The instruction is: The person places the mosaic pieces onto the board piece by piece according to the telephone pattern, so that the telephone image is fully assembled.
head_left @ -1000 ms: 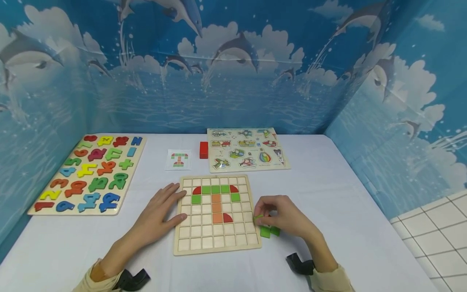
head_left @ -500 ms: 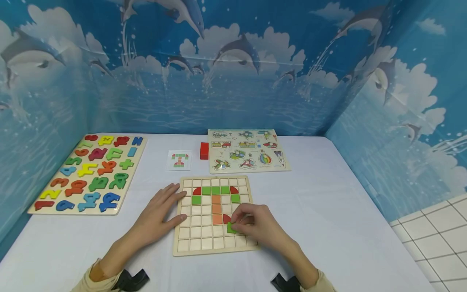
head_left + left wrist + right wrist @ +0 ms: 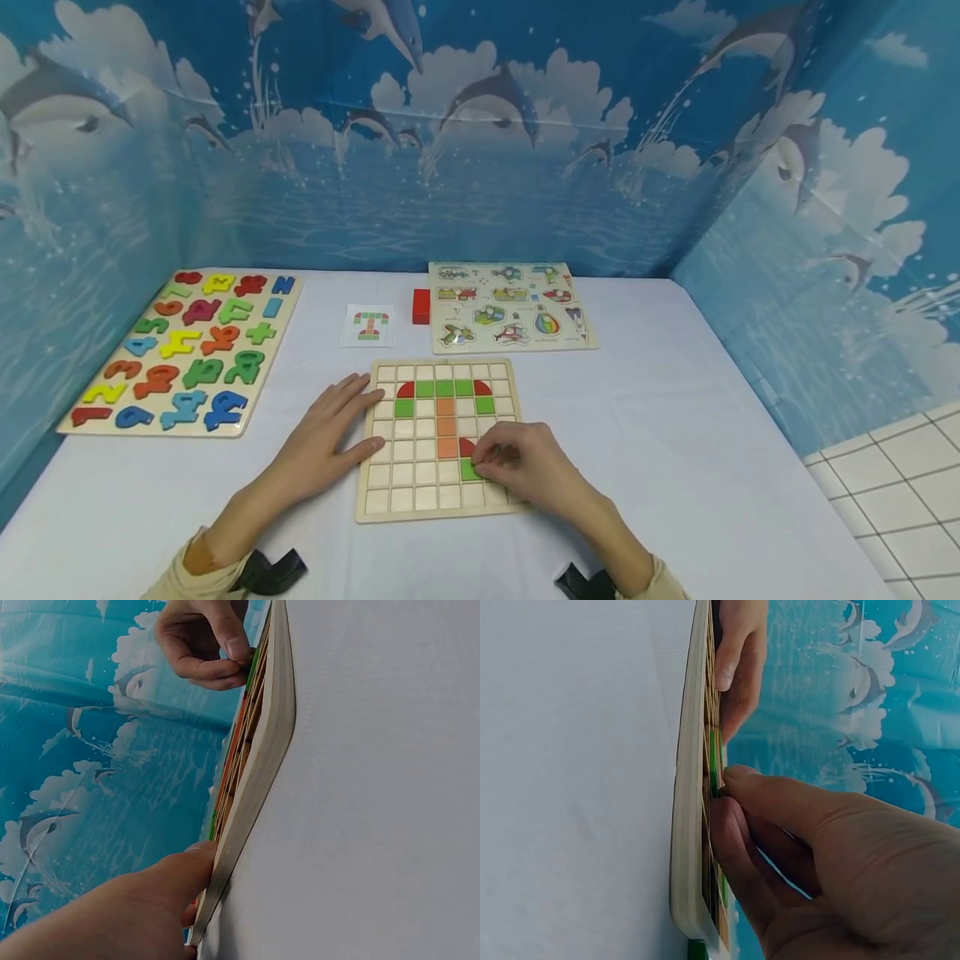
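Observation:
A wooden grid board (image 3: 378, 502) lies on the white table. My left hand (image 3: 322, 429) rests on its left edge, fingers spread and thumb on the rim. My right hand (image 3: 534, 468) pinches a green square tile (image 3: 467, 471) at a cell just below a red quarter-round tile (image 3: 467, 447). In the right wrist view, thumb and finger meet at the green tile (image 3: 714, 761), low on the board. Higher up stand an orange column (image 3: 446, 426), a row of green squares (image 3: 444, 388) with red quarter-round ends, and a green square under each end.
Behind the board lie a pattern card (image 3: 368, 326), a red block (image 3: 422, 307) and a vehicle picture puzzle (image 3: 513, 310). A number puzzle (image 3: 251, 392) is at the left. A green piece (image 3: 697, 949) shows beside the board's edge in the right wrist view.
My right hand has moved left from the loose green tiles beside the board, carrying one green square to the cell below the red quarter-round. The left hand has stayed put.

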Motion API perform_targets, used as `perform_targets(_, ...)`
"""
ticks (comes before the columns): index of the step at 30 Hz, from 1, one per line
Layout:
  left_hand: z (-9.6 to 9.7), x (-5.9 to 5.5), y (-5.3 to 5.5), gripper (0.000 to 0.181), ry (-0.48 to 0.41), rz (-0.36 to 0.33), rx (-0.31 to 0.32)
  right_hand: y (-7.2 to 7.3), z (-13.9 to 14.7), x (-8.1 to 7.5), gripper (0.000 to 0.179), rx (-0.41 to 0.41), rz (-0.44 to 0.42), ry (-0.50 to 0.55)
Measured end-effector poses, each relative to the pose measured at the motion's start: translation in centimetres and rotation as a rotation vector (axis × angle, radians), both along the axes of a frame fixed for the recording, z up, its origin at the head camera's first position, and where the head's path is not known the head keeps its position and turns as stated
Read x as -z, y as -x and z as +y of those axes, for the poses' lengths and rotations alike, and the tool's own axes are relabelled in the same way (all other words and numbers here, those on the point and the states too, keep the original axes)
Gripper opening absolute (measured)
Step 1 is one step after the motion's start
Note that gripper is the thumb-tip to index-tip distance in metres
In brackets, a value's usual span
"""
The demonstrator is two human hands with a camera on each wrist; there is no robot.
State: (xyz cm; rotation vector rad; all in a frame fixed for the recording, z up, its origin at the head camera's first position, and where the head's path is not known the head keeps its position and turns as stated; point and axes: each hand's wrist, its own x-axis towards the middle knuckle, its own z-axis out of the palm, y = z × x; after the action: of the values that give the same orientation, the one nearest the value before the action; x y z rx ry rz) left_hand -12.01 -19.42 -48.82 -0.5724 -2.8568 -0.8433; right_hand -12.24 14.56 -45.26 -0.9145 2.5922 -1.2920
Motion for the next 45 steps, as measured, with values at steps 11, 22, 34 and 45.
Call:
perform_targets(11,-0.1,-0.2,0.2,0.067,-0.005,0.020,-0.003,3.2,5.5,-1.8,0.011,0.223,-0.082,-0.070)
perform_targets(22,-0.1,0.2,0.1,0.066,-0.013,0.030,-0.001,3.5,8.5,-1.8,0.028,0.169,-0.205,-0.229)
perform_targets(34,0.0,-0.1,-0.1,0.066,-0.013,0.006,-0.001,2.6,7.9,-1.9,0.026,0.186,-0.161,-0.271)
perform_targets(45,0.0,-0.1,-0.1,0.065,-0.009,0.009,0.005,2.5,7.9,-1.6,0.023,0.133,-0.168,-0.262)
